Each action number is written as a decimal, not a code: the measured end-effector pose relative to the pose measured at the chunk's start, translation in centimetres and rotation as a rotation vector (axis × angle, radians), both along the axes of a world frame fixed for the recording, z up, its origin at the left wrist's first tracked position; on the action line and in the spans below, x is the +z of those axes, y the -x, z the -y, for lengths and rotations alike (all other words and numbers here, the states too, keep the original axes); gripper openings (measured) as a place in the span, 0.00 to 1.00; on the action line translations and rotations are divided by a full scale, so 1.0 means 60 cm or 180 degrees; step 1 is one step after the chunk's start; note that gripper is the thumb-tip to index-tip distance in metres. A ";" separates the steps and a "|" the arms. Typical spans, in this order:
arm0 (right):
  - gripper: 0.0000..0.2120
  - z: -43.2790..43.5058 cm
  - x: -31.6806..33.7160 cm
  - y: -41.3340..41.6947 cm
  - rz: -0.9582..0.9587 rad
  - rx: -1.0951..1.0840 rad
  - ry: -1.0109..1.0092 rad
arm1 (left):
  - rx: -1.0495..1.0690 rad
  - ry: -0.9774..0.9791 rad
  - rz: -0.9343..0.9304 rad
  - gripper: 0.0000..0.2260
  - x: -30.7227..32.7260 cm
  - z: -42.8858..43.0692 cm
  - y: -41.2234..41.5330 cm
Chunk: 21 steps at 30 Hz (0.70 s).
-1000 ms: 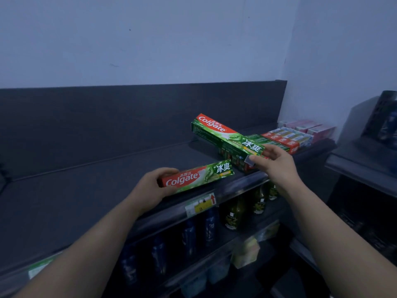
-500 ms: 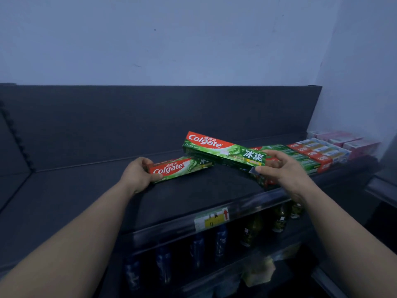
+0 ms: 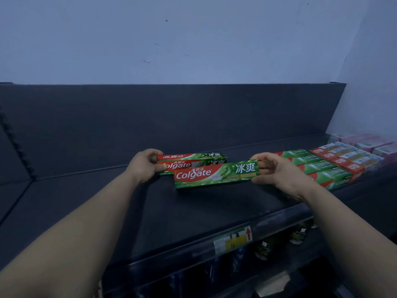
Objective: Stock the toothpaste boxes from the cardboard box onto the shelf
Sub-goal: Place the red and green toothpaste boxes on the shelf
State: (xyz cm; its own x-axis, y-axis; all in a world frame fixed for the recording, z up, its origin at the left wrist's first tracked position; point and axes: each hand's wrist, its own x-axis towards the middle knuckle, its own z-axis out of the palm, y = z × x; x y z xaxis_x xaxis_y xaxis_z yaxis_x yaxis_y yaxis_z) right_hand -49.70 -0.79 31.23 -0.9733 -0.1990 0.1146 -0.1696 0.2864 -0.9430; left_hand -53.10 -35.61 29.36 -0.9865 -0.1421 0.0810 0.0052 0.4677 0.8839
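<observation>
left hand holds rear box; right hand holds front box

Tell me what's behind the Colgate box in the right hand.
Another green Colgate box, gripped by the left hand. Its lower right part is hidden by the front box.

Price label, bottles below, pale wall

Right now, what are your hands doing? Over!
Left hand grips rear toothpaste box. Right hand grips front toothpaste box. Stocked row close beside right hand.
</observation>
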 end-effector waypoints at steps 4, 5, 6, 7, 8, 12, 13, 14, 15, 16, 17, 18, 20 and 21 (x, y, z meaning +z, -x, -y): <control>0.22 0.019 -0.003 0.026 0.0025 -0.0064 -0.0193 | 0.0070 0.0087 0.0038 0.18 0.002 0.001 0.035; 0.23 0.022 -0.004 0.033 0.0034 -0.0077 -0.0209 | 0.0081 0.0095 0.0045 0.18 0.002 0.001 0.042; 0.23 0.025 -0.004 0.039 0.0041 -0.0095 -0.0233 | 0.0090 0.0083 0.0052 0.18 0.002 0.000 0.048; 0.23 0.027 -0.005 0.046 0.0044 -0.0113 -0.0269 | 0.0098 0.0046 0.0067 0.19 0.003 -0.001 0.054; 0.23 0.030 -0.006 0.052 0.0050 -0.0133 -0.0314 | 0.0114 -0.0035 0.0090 0.18 0.002 -0.001 0.059; 0.24 0.040 -0.011 0.080 -0.0006 -0.0242 -0.0609 | 0.0142 -0.0130 0.0171 0.13 0.001 0.002 0.070; 0.24 0.042 -0.013 0.087 -0.0031 -0.0280 -0.0703 | 0.0134 -0.0161 0.0177 0.13 0.000 0.003 0.072; 0.24 0.046 -0.013 0.094 -0.0063 -0.0304 -0.0787 | 0.0130 -0.0219 0.0188 0.13 -0.001 0.005 0.074; 0.24 0.050 -0.015 0.102 -0.0097 -0.0316 -0.0861 | 0.0120 -0.0279 0.0209 0.13 -0.001 0.006 0.075; 0.24 0.055 -0.017 0.108 -0.0119 -0.0322 -0.0924 | 0.0107 -0.0349 0.0243 0.13 -0.003 0.008 0.076; 0.24 0.060 -0.018 0.114 -0.0134 -0.0320 -0.0974 | 0.0093 -0.0408 0.0278 0.13 -0.004 0.011 0.076; 0.23 0.064 -0.021 0.120 -0.0142 -0.0329 -0.1027 | 0.0085 -0.0457 0.0309 0.13 -0.007 0.013 0.076; 0.22 0.072 -0.026 0.129 -0.0169 -0.0392 -0.1116 | 0.0068 -0.0436 0.0353 0.11 -0.011 0.018 0.074; 0.21 0.074 -0.029 0.134 -0.0187 -0.0447 -0.1125 | 0.0047 -0.0399 0.0361 0.09 -0.014 0.021 0.073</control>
